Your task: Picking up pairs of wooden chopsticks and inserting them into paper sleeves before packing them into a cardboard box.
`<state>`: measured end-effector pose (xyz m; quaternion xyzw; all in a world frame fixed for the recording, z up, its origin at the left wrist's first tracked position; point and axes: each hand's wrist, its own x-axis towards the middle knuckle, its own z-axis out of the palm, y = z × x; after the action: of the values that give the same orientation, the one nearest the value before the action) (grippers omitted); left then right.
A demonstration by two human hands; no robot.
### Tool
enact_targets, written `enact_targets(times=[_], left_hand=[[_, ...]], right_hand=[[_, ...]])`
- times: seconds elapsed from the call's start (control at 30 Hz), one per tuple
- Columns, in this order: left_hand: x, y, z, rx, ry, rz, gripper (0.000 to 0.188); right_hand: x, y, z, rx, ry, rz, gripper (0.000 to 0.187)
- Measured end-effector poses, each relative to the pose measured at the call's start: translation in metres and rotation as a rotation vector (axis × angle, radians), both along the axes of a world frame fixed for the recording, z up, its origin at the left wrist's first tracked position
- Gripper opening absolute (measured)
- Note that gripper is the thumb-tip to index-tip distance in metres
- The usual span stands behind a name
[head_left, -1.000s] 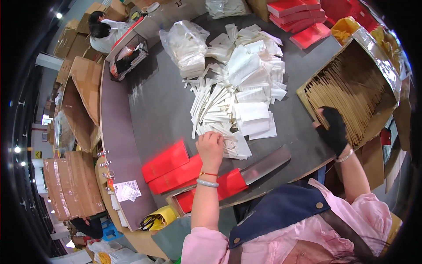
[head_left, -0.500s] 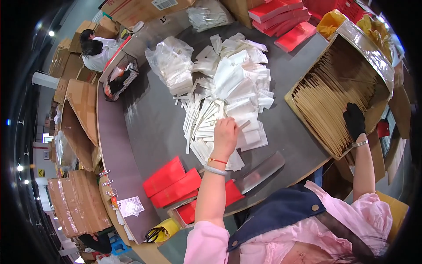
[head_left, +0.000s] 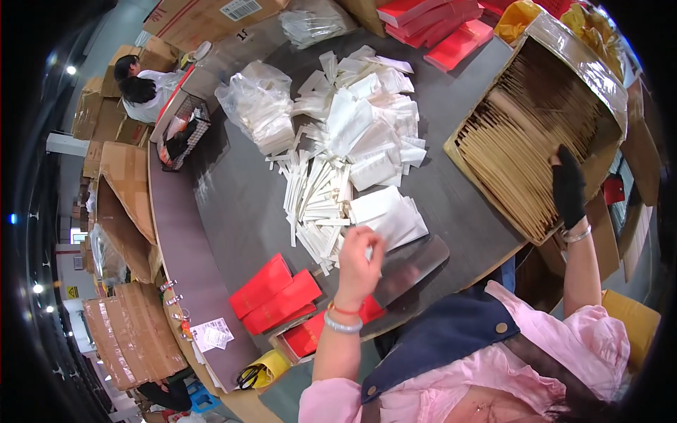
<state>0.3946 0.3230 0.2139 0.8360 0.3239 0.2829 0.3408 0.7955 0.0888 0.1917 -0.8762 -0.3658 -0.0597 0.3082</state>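
Observation:
My left hand (head_left: 361, 259) is held with curled fingers over the near edge of a pile of narrow white strips (head_left: 317, 201); whatever lies in the fingers is too small to make out. Flat white paper sleeves (head_left: 388, 215) lie just beyond it, and a translucent plastic strip (head_left: 422, 266) is at its right. My right hand (head_left: 568, 189), in a black glove, rests with outstretched fingers on thin brown sticks (head_left: 508, 162). They fill a tilted cardboard box (head_left: 465, 144) on the right. Red packets (head_left: 275, 296) lie left of my left wrist.
A clear bag of white sleeves (head_left: 257, 106) and a wire basket (head_left: 187, 134) stand on the far left of the grey table (head_left: 233, 218). More red packets (head_left: 434, 25) are stacked at the back. Another person (head_left: 144, 92) is beyond the table's far left edge.
My left hand has come back toward me from the white pile, its fingers curling. My right hand has shifted slightly on the sticks. The whole view has shifted a little.

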Motion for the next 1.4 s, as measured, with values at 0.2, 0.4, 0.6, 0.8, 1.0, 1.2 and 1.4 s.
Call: enact_targets(times=[0.2, 0.4, 0.6, 0.8, 1.0, 1.2, 1.4], left_hand=[[-0.031, -0.066, -0.019, 0.108, 0.461, -0.152, 0.011], [-0.045, -0.081, -0.012, 0.150, 0.331, 0.157, 0.015], [-0.043, -0.086, -0.024, 0.136, 0.402, 0.194, 0.013], [-0.043, -0.090, -0.021, 0.185, 0.280, 0.202, 0.013], [-0.070, -0.082, 0.000, 0.088, 0.341, 0.200, 0.036], [-0.078, -0.089, -0.013, 0.051, 0.434, 0.115, 0.066], [-0.066, -0.088, -0.003, 0.085, 0.493, 0.083, 0.073]], right_hand=[[-0.134, 0.075, 0.030, -0.039, 0.307, 0.786, 0.018], [-0.149, 0.077, 0.009, -0.262, 0.334, 0.961, 0.024], [-0.144, 0.077, 0.006, -0.252, 0.331, 0.914, 0.029], [-0.141, 0.075, 0.005, -0.241, 0.321, 0.894, 0.027], [-0.147, 0.075, -0.009, -0.220, 0.369, 0.999, 0.022], [-0.182, 0.090, -0.030, -0.344, 0.050, 1.096, 0.013], [-0.175, 0.087, -0.043, -0.124, 0.279, 0.897, 0.011]])
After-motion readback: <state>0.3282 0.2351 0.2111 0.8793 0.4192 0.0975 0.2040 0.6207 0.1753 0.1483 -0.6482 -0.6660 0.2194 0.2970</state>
